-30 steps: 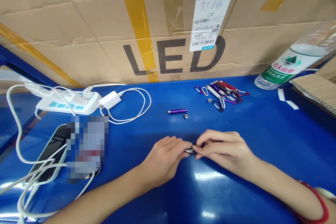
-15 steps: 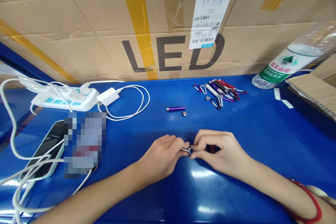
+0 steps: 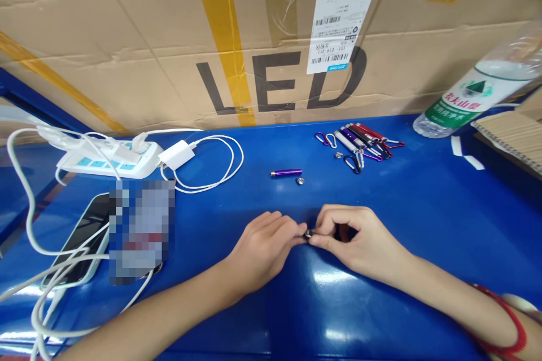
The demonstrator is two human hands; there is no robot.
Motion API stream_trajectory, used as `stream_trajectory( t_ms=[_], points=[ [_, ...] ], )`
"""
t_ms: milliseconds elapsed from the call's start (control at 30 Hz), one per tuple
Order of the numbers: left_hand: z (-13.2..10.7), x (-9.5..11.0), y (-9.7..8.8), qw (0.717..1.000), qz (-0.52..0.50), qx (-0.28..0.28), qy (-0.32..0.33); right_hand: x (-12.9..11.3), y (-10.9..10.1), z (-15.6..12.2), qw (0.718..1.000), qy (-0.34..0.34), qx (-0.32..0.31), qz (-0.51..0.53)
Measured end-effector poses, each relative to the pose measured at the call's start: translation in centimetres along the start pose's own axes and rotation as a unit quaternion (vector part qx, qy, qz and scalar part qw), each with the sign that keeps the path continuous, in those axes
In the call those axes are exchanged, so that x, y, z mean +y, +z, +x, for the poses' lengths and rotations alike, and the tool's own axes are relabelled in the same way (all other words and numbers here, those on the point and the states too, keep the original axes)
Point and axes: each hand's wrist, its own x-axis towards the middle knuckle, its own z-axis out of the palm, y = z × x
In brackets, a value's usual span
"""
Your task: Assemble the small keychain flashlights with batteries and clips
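My left hand (image 3: pixel 265 245) and my right hand (image 3: pixel 353 237) meet fingertip to fingertip low on the blue table (image 3: pixel 423 220). Both pinch a small metal part (image 3: pixel 309 232) between them; it is mostly hidden by fingers. Just beyond the hands lie a purple tube (image 3: pixel 287 172) and a tiny silver cap (image 3: pixel 300 181). Farther right is a pile of small keychain flashlights (image 3: pixel 359 141) with carabiner clips.
A large cardboard box (image 3: pixel 254 39) marked LED stands along the table's back edge. A white power strip (image 3: pixel 112 161) with chargers and cables, and a phone (image 3: pixel 78 240), lie at the left. A plastic water bottle (image 3: pixel 478 93) and corrugated cardboard (image 3: pixel 512 135) are at the right.
The hands stay together on the small part; the fingers have shifted slightly around it and less of it shows now. The view has moved a little.
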Motion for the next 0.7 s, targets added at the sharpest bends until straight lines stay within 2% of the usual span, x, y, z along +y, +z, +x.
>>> stream_trajectory(
  t_ms=[167,300,567,700],
  points=[
    [0.07,0.00,-0.12,0.998,-0.052,0.009,-0.016,-0.03,-0.26,0.33,0.999,0.010,-0.010,0.031],
    [0.18,0.22,-0.56,0.996,-0.082,-0.022,-0.028,0.08,-0.53,0.52,0.996,0.028,-0.023,0.077],
    [0.10,0.03,-0.63,0.991,-0.116,-0.069,-0.009,0.58,-0.39,0.86,0.988,0.118,-0.015,0.102],
    [-0.08,0.20,-0.70,0.986,-0.145,-0.079,-0.002,0.44,-0.49,0.70,0.981,0.140,-0.028,0.134]
  ],
)
